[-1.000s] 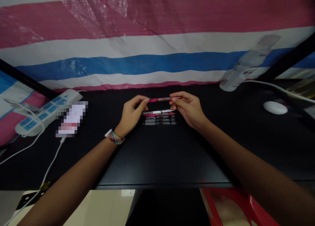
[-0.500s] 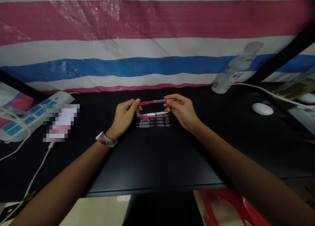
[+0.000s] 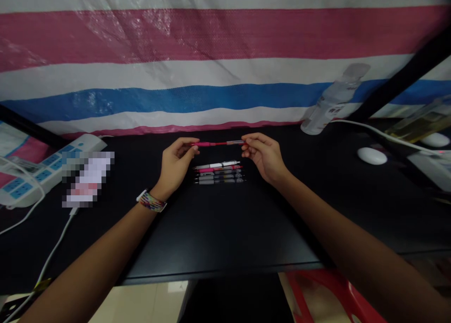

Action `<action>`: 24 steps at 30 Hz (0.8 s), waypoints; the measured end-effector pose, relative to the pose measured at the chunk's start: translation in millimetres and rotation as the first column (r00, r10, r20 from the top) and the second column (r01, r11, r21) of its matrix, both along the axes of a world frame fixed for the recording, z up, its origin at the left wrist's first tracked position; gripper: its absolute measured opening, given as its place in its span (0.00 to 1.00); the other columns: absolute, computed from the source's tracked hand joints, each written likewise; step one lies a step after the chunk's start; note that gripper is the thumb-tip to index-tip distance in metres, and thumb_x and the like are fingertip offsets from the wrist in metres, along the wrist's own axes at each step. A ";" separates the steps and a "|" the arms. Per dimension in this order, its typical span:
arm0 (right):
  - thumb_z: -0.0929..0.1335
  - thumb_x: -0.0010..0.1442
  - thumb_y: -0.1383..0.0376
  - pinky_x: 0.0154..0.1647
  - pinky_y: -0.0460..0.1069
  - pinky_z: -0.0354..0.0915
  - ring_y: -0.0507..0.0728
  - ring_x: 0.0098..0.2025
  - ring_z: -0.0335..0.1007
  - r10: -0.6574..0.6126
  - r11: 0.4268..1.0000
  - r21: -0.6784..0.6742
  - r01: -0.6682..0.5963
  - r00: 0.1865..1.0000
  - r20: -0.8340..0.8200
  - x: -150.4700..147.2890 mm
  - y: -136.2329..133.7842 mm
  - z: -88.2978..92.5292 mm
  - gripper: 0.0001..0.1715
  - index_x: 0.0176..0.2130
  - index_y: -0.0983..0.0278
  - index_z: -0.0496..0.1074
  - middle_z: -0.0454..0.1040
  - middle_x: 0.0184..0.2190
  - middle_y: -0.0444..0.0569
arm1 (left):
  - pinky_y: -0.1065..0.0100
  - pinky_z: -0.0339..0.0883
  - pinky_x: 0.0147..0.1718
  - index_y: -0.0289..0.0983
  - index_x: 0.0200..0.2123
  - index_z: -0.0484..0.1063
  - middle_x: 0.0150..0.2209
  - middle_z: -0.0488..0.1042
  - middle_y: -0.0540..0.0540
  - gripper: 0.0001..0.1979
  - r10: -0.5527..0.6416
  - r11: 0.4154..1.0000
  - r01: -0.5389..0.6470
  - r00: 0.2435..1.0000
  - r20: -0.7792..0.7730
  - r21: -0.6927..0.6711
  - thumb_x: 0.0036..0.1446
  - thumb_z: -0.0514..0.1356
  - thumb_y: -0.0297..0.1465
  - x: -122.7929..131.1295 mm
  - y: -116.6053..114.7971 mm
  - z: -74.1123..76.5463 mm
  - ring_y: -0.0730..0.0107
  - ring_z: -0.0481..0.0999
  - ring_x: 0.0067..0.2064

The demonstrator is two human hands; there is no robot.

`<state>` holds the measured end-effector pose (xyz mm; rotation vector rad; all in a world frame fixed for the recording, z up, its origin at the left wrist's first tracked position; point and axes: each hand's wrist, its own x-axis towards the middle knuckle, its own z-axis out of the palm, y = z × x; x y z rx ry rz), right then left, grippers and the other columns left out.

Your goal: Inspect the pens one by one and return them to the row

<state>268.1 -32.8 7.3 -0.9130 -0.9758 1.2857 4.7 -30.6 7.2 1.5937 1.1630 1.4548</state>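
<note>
Both hands hold a red pen (image 3: 220, 143) sideways above the black desk, and its two ends are drawn apart. My left hand (image 3: 176, 165) pinches the pink grip section at the left end. My right hand (image 3: 265, 156) pinches the clear barrel at the right end. Between them a thin red refill shows bare. Just below, several pens lie side by side in a stack of rows: a white pen (image 3: 223, 164) at the top, a pink-red pen (image 3: 225, 168) under it, then grey clear pens (image 3: 211, 181). My left wrist wears a multicoloured band (image 3: 152, 201).
On the left lie a white power strip (image 3: 26, 184) and a blurred-out phone (image 3: 89, 177) on a cable. A plastic bottle (image 3: 329, 104) stands back right, near a white mouse (image 3: 372, 156). A striped sheet (image 3: 225, 95) hangs behind the desk (image 3: 225, 229).
My right hand has moved right, away from my left, and the pen has come apart lengthwise, baring the red refill. The lined-up pens have stayed put.
</note>
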 end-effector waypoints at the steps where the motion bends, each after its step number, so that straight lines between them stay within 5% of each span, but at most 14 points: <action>1: 0.76 0.59 0.64 0.38 0.53 0.73 0.53 0.30 0.72 0.000 1.000 -0.001 0.000 1.000 0.003 0.2 0.2 0.0 0.04 0.38 0.60 0.83 0.77 0.29 0.45 | 0.69 0.75 0.37 0.37 0.47 0.84 0.39 0.84 0.44 0.12 0.002 1.000 -0.002 1.000 0.006 0.000 0.62 0.72 0.35 -0.2 0.4 -0.3 0.66 0.85 0.39; 11: 0.73 0.58 0.65 0.32 0.50 0.70 0.52 0.26 0.71 -0.136 0.990 0.050 0.133 0.988 0.073 3.0 4.1 -2.6 0.07 0.40 0.59 0.79 0.78 0.28 0.44 | 0.68 0.75 0.36 0.37 0.45 0.84 0.40 0.84 0.44 0.11 0.027 0.999 -0.025 0.998 0.054 -0.025 0.59 0.73 0.34 -1.4 3.8 -2.0 0.67 0.84 0.38; 24: 0.74 0.60 0.62 0.34 0.51 0.70 0.53 0.28 0.71 -0.087 0.996 0.022 0.087 0.995 0.039 -1.4 0.1 -1.5 0.05 0.39 0.59 0.80 0.78 0.28 0.44 | 0.63 0.77 0.43 0.39 0.45 0.85 0.40 0.86 0.44 0.11 0.002 1.000 -0.002 1.000 -0.015 -0.017 0.60 0.72 0.36 5.3 -4.5 -0.6 0.64 0.84 0.41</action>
